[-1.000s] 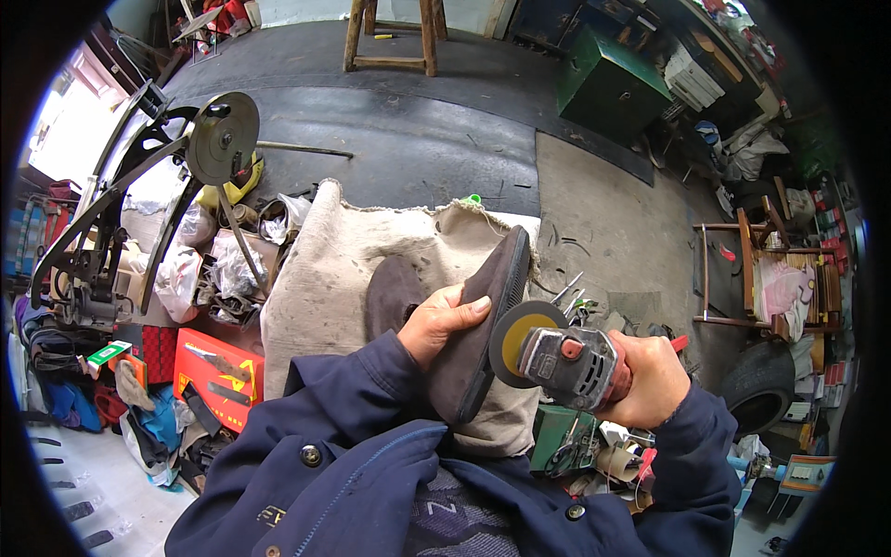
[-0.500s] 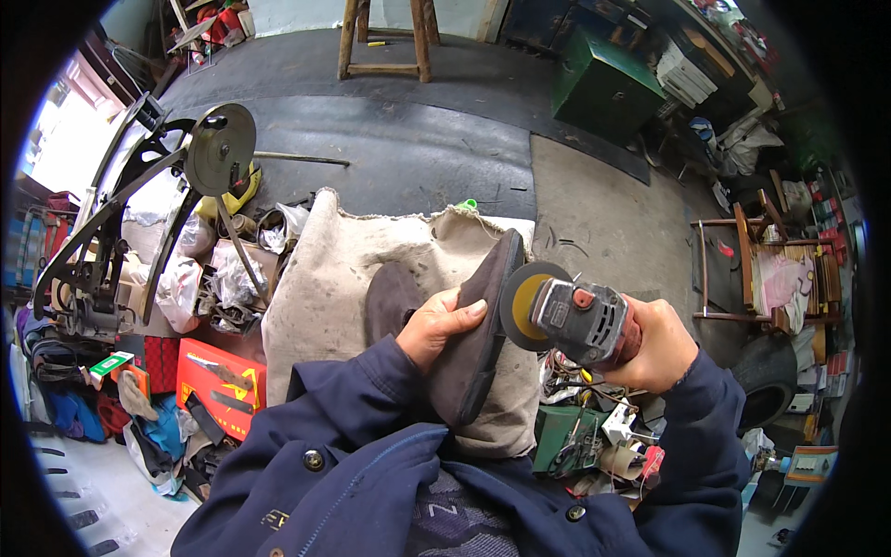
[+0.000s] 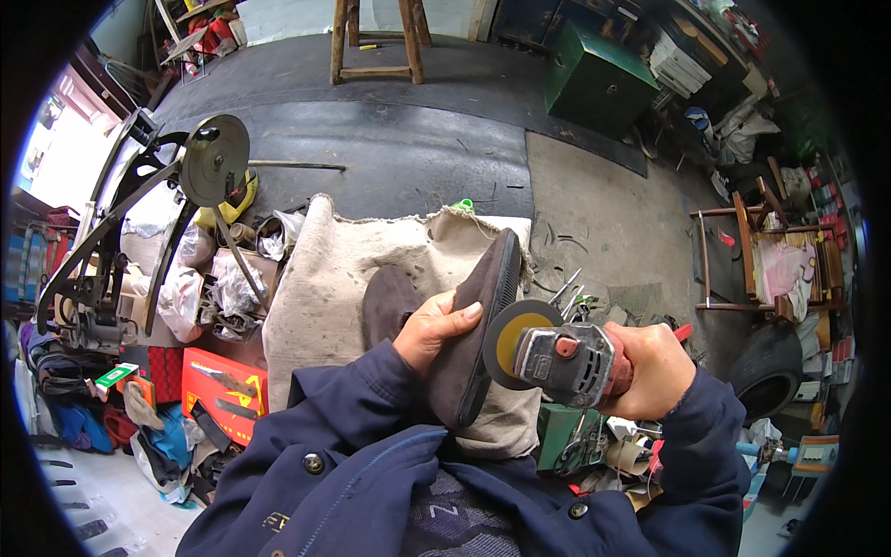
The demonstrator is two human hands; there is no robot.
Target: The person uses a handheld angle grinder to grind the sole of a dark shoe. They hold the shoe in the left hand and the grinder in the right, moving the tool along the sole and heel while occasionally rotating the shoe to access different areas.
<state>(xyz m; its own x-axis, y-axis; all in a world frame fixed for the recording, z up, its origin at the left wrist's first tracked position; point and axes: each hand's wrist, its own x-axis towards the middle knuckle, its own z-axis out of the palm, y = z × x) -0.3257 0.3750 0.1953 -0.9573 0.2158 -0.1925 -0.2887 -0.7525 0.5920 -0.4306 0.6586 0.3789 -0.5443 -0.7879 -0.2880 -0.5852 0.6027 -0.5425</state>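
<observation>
My left hand (image 3: 436, 331) is closed around a dark brown shoe (image 3: 469, 353), thumb on its upper, with the sole's edge turned to the right. My right hand (image 3: 652, 371) grips the rear of an angle grinder (image 3: 568, 360), which has a grey and yellow disc (image 3: 520, 342). The disc stands at the sole's edge near mid-length; contact or a slim gap, I cannot tell. A second dark brown shoe (image 3: 388, 302) rests on the beige cloth (image 3: 320, 269) over my lap, partly hidden behind my left hand.
A black hand-cranked machine with a round wheel (image 3: 215, 160) stands at left, near bagged items and a red box (image 3: 223, 390). Tools and a green box (image 3: 566, 436) are beside my right forearm. A wooden stool (image 3: 376, 70) and green chest (image 3: 599, 84) stand farther off.
The grinder has moved toward me along the sole's edge and slightly left. My left hand and the shoe have barely moved.
</observation>
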